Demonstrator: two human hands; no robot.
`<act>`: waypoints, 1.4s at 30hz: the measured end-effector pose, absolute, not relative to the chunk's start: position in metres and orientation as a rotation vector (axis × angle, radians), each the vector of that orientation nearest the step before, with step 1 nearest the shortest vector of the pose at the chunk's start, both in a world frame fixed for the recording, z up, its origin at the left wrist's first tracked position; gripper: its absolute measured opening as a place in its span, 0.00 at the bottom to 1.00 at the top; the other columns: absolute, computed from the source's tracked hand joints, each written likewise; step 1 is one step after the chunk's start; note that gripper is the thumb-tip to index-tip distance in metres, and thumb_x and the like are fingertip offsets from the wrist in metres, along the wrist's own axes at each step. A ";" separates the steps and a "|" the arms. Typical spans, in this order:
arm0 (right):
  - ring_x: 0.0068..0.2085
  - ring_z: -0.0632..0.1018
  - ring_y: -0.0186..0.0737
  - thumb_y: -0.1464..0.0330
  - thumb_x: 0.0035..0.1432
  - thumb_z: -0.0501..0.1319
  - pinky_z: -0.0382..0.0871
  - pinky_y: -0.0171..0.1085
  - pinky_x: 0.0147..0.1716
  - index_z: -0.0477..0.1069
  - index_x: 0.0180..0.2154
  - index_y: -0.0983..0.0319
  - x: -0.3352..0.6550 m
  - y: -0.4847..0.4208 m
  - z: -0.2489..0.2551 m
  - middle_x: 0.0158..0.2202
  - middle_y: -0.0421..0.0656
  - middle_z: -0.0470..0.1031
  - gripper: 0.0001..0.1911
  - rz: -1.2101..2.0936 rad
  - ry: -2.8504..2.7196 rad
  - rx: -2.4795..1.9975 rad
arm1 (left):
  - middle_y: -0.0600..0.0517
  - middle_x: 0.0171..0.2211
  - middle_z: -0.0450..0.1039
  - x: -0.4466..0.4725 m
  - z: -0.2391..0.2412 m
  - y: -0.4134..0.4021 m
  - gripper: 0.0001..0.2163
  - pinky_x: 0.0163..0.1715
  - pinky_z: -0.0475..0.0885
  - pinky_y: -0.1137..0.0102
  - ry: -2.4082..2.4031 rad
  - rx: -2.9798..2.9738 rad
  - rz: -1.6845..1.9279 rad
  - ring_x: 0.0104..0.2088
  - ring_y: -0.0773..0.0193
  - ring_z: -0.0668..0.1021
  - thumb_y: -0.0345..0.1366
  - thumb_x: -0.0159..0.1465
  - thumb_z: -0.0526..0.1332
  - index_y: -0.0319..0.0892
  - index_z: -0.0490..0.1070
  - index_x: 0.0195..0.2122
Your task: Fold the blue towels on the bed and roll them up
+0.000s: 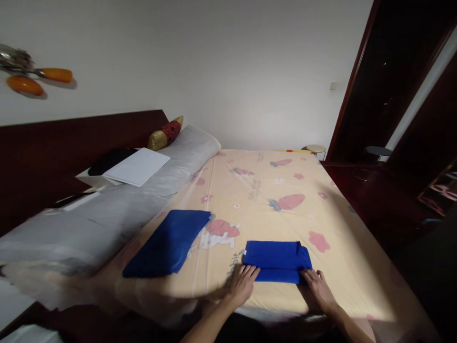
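Note:
A bright blue folded cloth [273, 255] lies near the front edge of the bed, with a crease running across it and a small white tag at its left side. My left hand [244, 285] is at its near left corner, fingers closed on the edge. At the near right corner my right hand [319, 287] grips the cloth too, its thumb tucked partly out of sight. Farther left lies a second, darker blue folded cloth [169, 244], flat on the sheet and apart from both hands.
The bed carries a cream sheet [264, 219] printed with carrots and flowers. Along the left run grey bedding [117, 209], a white flat panel [137, 166] and a red and gold cushion [166, 134] by the dark headboard [78, 136]. Stools [315, 149] stand beyond the bed.

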State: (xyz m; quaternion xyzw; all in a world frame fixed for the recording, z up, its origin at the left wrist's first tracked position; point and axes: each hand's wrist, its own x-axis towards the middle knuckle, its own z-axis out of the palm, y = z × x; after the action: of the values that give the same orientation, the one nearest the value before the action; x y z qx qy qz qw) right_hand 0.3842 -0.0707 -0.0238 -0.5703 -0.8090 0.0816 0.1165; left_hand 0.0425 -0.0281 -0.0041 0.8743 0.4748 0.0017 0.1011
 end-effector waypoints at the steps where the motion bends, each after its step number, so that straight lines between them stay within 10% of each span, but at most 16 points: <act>1: 0.51 0.73 0.45 0.79 0.52 0.48 0.58 0.46 0.51 0.68 0.53 0.58 0.384 -0.069 -0.022 0.51 0.47 0.75 0.28 0.262 -2.365 -1.679 | 0.48 0.59 0.67 0.043 -0.004 -0.028 0.28 0.62 0.55 0.56 1.411 2.580 0.006 0.58 0.55 0.67 0.26 0.60 0.49 0.47 0.60 0.63; 12: 0.49 0.74 0.47 0.73 0.48 0.51 0.61 0.47 0.49 0.73 0.45 0.59 0.377 -0.065 -0.009 0.47 0.47 0.77 0.23 0.463 -2.371 -1.738 | 0.42 0.49 0.74 0.060 -0.002 -0.035 0.25 0.61 0.56 0.47 1.518 2.540 -0.019 0.54 0.50 0.72 0.22 0.56 0.48 0.41 0.69 0.54; 22: 0.65 0.61 0.45 0.58 0.67 0.45 0.54 0.50 0.62 0.48 0.66 0.52 0.343 -0.077 -0.016 0.66 0.42 0.57 0.28 0.559 -2.514 -1.424 | 0.56 0.69 0.49 0.075 -0.012 -0.050 0.42 0.66 0.55 0.60 0.921 2.683 0.142 0.66 0.64 0.56 0.19 0.53 0.48 0.51 0.40 0.69; 30: 0.62 0.66 0.50 0.52 0.66 0.45 0.61 0.53 0.58 0.62 0.61 0.58 0.372 -0.076 -0.023 0.62 0.47 0.65 0.28 0.295 -2.377 -1.649 | 0.53 0.68 0.51 0.026 0.000 -0.034 0.32 0.64 0.55 0.55 1.130 2.660 0.154 0.66 0.58 0.58 0.36 0.65 0.53 0.51 0.42 0.68; 35: 0.59 0.69 0.53 0.55 0.66 0.46 0.61 0.53 0.58 0.71 0.54 0.59 0.367 -0.079 -0.021 0.58 0.49 0.71 0.25 0.150 -2.322 -1.715 | 0.51 0.68 0.51 0.027 -0.006 -0.036 0.34 0.65 0.52 0.53 1.144 2.711 0.112 0.66 0.55 0.56 0.31 0.61 0.54 0.48 0.45 0.68; 42: 0.65 0.61 0.44 0.53 0.67 0.43 0.57 0.50 0.62 0.52 0.65 0.53 0.360 -0.073 -0.019 0.66 0.42 0.58 0.28 0.459 -2.476 -1.507 | 0.56 0.70 0.45 0.069 -0.007 -0.046 0.40 0.66 0.51 0.58 1.040 2.682 0.098 0.67 0.60 0.53 0.25 0.56 0.52 0.51 0.38 0.69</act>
State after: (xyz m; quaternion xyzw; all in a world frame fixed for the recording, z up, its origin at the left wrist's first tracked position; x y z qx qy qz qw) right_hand 0.3596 -0.0734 -0.0186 -0.5106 -0.8393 0.1557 0.1033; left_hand 0.0690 -0.0458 -0.0068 0.9237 0.3582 0.0336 0.1314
